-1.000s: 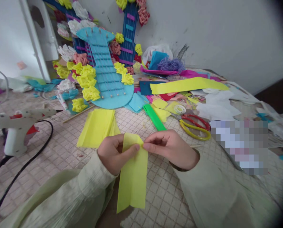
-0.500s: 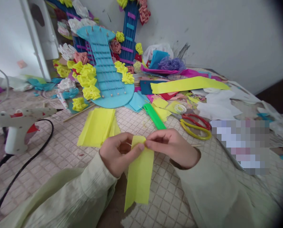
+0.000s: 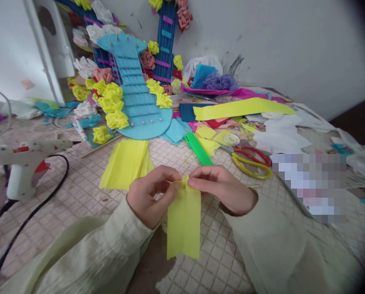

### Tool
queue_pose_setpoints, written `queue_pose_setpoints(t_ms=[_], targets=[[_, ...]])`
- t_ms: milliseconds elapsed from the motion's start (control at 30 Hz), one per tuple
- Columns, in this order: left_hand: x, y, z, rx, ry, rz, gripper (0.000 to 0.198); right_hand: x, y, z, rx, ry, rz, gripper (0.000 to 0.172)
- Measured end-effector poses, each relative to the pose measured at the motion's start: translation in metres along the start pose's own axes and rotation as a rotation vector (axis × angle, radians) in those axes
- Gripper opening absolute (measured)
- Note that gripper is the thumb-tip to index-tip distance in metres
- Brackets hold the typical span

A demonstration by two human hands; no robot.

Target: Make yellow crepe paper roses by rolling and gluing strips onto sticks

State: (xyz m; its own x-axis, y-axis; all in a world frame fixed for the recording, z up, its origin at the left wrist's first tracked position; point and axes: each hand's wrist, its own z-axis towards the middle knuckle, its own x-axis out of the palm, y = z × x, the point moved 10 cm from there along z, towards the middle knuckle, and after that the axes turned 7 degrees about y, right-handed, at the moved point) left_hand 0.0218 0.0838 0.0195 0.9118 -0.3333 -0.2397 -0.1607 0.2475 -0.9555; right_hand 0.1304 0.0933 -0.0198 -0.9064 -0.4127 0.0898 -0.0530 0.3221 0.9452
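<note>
Between my two hands hangs a strip of yellow crepe paper (image 3: 184,224), creased down its length, its lower end loose over the table. My left hand (image 3: 152,198) pinches the top left corner between thumb and forefinger. At the top right, my right hand (image 3: 222,188) pinches the paper in the same way, close to the left fingertips. The top edge looks gathered or folded between them. Just beyond the left hand lies a stack of yellow crepe paper pieces (image 3: 124,163). A green box cutter (image 3: 198,150) lies behind the right hand.
A white glue gun (image 3: 21,167) with a black cord lies at left. Scissors (image 3: 252,163) lie to the right, beside a blurred flat object (image 3: 314,188). Behind stands a blue guitar-shaped craft (image 3: 139,94) with yellow paper flowers (image 3: 110,102); a long yellow strip (image 3: 243,108) lies at back right.
The fingers have shifted at the top of the strip, and its upper edge is now bunched lower. The strip's lower end has swung right and flattened.
</note>
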Motion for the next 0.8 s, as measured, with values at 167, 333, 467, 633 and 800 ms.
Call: queue_pose_setpoints(t_ms=[167, 333, 467, 633, 800], targets=[[0.001, -0.003, 0.0, 0.045, 0.025, 0.132, 0.007, 0.004, -0.001, -0.001, 0.009, 0.033, -0.043, 0.015], [0.004, -0.024, -0.004, 0.203, 0.018, 0.421, 0.01, 0.003, -0.001, -0.001, 0.017, 0.034, -0.045, 0.017], [0.003, -0.025, -0.003, 0.142, 0.016, 0.375, 0.008, 0.003, 0.001, -0.001, 0.001, 0.033, -0.037, 0.016], [0.005, -0.002, 0.002, -0.02, 0.048, 0.109, 0.006, 0.002, 0.0, -0.001, 0.008, 0.034, -0.069, 0.017], [0.008, 0.015, 0.002, -0.117, 0.052, -0.081, 0.006, 0.002, 0.001, -0.001, -0.005, 0.029, -0.091, 0.017]])
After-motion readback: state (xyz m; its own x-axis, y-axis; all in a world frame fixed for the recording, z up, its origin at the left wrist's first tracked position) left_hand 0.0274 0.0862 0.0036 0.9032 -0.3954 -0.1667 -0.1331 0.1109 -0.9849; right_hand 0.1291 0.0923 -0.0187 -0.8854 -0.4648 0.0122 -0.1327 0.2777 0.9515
